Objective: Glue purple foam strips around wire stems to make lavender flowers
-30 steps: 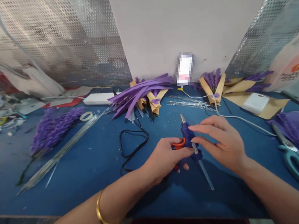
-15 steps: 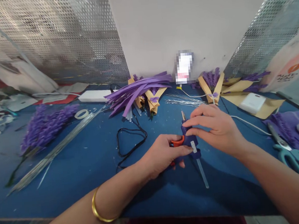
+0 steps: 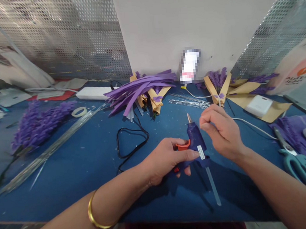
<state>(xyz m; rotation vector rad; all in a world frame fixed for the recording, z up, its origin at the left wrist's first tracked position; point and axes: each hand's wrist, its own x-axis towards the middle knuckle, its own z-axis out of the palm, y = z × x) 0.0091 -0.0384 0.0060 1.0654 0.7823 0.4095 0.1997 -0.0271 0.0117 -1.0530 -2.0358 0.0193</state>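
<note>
My left hand [image 3: 165, 160] is wrapped round the handle of a blue glue gun [image 3: 196, 143] with an orange trigger [image 3: 183, 146], held just above the blue table [image 3: 93, 161]. The gun's nozzle points away from me. A clear glue stick [image 3: 213, 185] juts out of its back toward me. My right hand [image 3: 222, 132] hovers beside the gun's barrel on the right, fingers curled with the tips pinched together; whether anything is between them I cannot make out. A black cord [image 3: 130, 141] loops on the table to the left of the gun.
Purple foam strips [image 3: 140, 89] and brown paper cones [image 3: 218, 86] lie at the back. A heap of purple flower sprigs [image 3: 35, 123] and long clear sticks [image 3: 45, 154] lie at the left. Thin wires [image 3: 190, 102] lie behind the gun. Teal scissors [image 3: 298, 164] rest at the right.
My right hand has lifted off the top of the glue gun and curled into a pinch beside the barrel. My left hand has kept its grip on the handle.
</note>
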